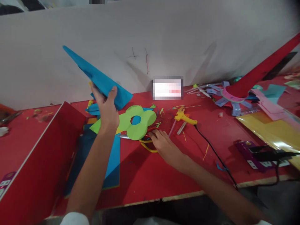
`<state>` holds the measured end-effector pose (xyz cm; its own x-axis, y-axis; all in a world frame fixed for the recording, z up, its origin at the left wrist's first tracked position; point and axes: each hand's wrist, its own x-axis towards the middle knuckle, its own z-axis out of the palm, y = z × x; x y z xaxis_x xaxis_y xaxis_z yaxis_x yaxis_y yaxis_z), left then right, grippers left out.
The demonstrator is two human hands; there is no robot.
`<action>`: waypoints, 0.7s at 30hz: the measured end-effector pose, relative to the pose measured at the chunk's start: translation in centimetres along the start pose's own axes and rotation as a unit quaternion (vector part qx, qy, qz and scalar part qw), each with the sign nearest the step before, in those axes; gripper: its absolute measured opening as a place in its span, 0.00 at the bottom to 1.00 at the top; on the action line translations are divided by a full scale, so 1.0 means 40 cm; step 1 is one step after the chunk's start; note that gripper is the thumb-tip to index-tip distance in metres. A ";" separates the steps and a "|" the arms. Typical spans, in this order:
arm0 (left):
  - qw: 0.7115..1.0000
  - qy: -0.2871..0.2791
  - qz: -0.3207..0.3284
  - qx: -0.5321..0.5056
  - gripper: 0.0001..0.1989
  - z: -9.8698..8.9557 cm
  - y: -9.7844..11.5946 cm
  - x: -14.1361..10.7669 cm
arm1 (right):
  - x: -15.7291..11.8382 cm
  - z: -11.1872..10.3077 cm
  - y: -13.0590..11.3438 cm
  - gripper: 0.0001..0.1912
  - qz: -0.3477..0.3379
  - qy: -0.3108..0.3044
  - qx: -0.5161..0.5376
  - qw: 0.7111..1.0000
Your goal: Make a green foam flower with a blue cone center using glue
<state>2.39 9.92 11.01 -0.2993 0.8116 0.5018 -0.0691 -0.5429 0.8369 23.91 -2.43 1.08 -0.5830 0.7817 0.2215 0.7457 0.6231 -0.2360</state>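
A blue paper cone (100, 78) is tilted up to the left, gripped near its wide end by my left hand (107, 107). My right hand (164, 143) is low over the red table (145, 178), its fingers bent at red-handled scissors (153, 129); their fingertips are partly hidden. A green flower-shaped paper (138, 132) with a hole in its middle lies between my hands, over part of the scissors. Yellow handles (148, 148) show just below it. Blue sheets (113, 162) lie under my left forearm.
A yellow glue gun (185, 117) with a black cord lies right of centre, beside a cutter (181, 128). Further right are a red cone (264, 68), gold sheet (274, 132) and purple power strip (250, 156). A red partition (47, 159) stands left.
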 end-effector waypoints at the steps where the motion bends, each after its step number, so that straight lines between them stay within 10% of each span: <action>1: 0.999 0.022 0.028 -0.016 0.36 0.000 0.012 0.012 | 0.000 0.000 -0.007 0.28 0.011 0.000 -0.019 1.000; 12: 0.998 -0.012 -0.011 -0.062 0.30 -0.022 0.051 0.050 | 0.032 0.022 0.044 0.08 0.089 0.023 -0.062 0.994; 17: 0.995 -0.033 -0.065 -0.072 0.27 -0.020 0.045 0.052 | 0.026 0.022 0.062 0.17 0.185 0.029 0.179 0.966; 21: 0.987 -0.057 -0.118 -0.091 0.35 -0.012 0.037 0.042 | 0.027 0.045 0.065 0.25 0.172 0.055 0.438 0.881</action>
<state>1.31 10.36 12.99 -0.1467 0.9333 0.3277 -0.2971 -0.3576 0.8854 24.64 0.08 -1.02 -0.3010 0.9509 0.0723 0.3094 0.1691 -0.9358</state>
